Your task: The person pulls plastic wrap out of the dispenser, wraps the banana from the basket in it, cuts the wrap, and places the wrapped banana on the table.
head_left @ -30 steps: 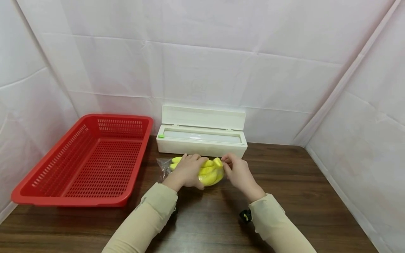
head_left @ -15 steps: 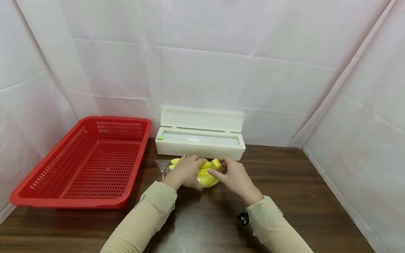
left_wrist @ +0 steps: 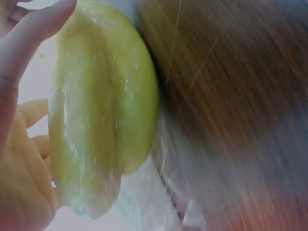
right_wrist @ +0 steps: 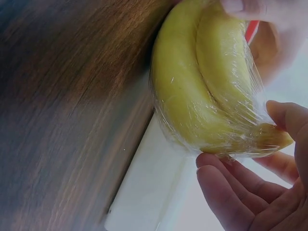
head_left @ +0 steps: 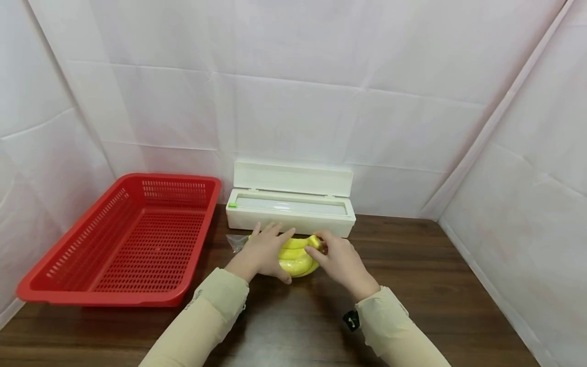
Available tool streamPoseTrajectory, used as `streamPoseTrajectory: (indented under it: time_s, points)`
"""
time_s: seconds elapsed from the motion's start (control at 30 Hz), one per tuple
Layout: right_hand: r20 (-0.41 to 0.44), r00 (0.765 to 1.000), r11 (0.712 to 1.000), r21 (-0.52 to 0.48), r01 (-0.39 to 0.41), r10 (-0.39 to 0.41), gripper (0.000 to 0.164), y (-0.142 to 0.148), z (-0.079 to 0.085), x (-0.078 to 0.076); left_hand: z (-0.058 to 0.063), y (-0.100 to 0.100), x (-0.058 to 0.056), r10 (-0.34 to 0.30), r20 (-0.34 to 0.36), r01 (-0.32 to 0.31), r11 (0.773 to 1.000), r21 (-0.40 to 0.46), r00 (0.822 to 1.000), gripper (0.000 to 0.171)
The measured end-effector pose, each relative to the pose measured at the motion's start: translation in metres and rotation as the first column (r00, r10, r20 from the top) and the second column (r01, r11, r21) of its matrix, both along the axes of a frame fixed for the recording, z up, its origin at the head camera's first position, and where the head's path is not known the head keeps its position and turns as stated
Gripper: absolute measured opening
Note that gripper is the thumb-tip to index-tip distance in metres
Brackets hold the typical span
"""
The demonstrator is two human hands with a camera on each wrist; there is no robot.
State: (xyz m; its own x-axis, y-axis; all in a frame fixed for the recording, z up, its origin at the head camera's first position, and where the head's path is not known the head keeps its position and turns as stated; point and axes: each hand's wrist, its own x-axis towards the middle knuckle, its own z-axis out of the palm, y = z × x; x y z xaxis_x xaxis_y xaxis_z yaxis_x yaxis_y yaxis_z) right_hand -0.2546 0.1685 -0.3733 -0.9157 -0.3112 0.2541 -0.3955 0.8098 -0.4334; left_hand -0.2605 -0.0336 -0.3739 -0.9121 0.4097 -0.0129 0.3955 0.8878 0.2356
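A bunch of yellow bananas (head_left: 293, 257) in clear plastic wrap (right_wrist: 236, 115) lies on the table in front of a white cling film box (head_left: 289, 219). My left hand (head_left: 263, 255) is over the left part of the bunch with fingers spread and straight; in the left wrist view its thumb (left_wrist: 36, 36) lies across the near banana's side. My right hand (head_left: 341, 257) holds the stem end, thumb on one side and curled fingers on the other, as the right wrist view shows. Loose wrap (head_left: 236, 242) sticks out at the left end, partly behind the left hand.
A red slotted basket (head_left: 197, 255) stands at the left of the brown wooden table (head_left: 426, 285). The box's lid (head_left: 293, 178) is raised, with a green slider (head_left: 232, 205) at its left end. White cloth walls enclose the back and sides.
My left hand has spread its fingers and shifted slightly left, uncovering more of the bananas. My right hand has moved its thumb over to the near side of the stem end.
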Motion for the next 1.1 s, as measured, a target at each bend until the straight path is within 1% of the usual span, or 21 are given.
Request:
streamPoseTrajectory:
  time_s: [0.13,0.4,0.6,0.83,1.0,1.1]
  points:
    - [-0.003,1.000,1.000,0.004,-0.004,0.004,0.037,0.002,0.000,-0.001,0.003,-0.009,0.005,0.055,0.007,-0.056,0.998,0.024,0.998,0.113]
    - [-0.009,1.000,1.000,0.008,-0.003,0.003,0.039,0.004,0.000,-0.003,0.001,-0.024,0.010,0.120,0.016,-0.121,0.991,0.049,0.993,0.118]
    - [0.012,1.000,1.000,0.002,-0.011,0.011,0.042,0.004,-0.001,-0.002,0.002,-0.031,0.016,0.205,0.050,-0.206,0.978,0.025,0.978,0.122]
    - [0.014,1.000,1.000,0.004,-0.010,0.009,0.039,0.005,0.000,-0.001,0.004,-0.036,0.020,0.269,0.080,-0.271,0.963,0.009,0.960,0.124]
    - [0.019,1.000,1.000,0.005,-0.009,0.009,0.039,0.005,0.000,-0.001,0.004,-0.040,0.022,0.311,0.106,-0.313,0.950,0.008,0.944,0.121]
    - [0.018,1.000,1.000,0.002,-0.007,0.007,0.039,0.005,-0.001,-0.001,0.004,-0.042,0.023,0.331,0.122,-0.335,0.942,0.012,0.936,0.116]
